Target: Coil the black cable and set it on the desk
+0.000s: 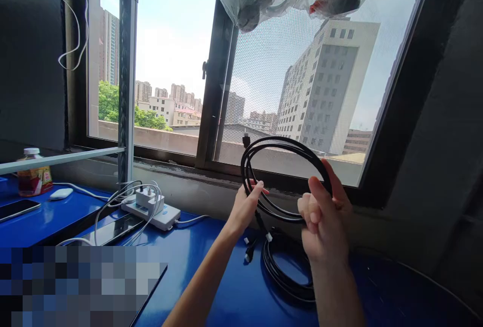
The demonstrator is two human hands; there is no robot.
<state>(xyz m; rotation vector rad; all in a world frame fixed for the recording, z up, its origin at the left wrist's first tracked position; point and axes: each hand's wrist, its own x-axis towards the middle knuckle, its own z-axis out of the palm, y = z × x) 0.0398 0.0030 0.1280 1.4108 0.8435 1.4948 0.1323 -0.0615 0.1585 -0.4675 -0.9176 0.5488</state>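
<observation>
A coiled black cable (285,142) is held up in front of the window between both hands. My left hand (247,203) is closed round the left side of the loops, thumb on the outside. My right hand (322,211) grips the right side, its fingers curled over the strands. One plug (246,140) of this cable sticks up at the upper left of the loop; another plug with a pale tip (268,237) hangs below my left hand. Beneath, a second coiled black cable (279,279) lies on the blue table, partly hidden by my right forearm, with connectors (248,256) beside it.
A white power strip (166,216) with an adapter and tangled wires sits left on the blue table (199,276). Further left are a phone (18,210), a white mouse-like item (61,194) and a bottle (34,173). A metal shelf post (126,75) stands before the window.
</observation>
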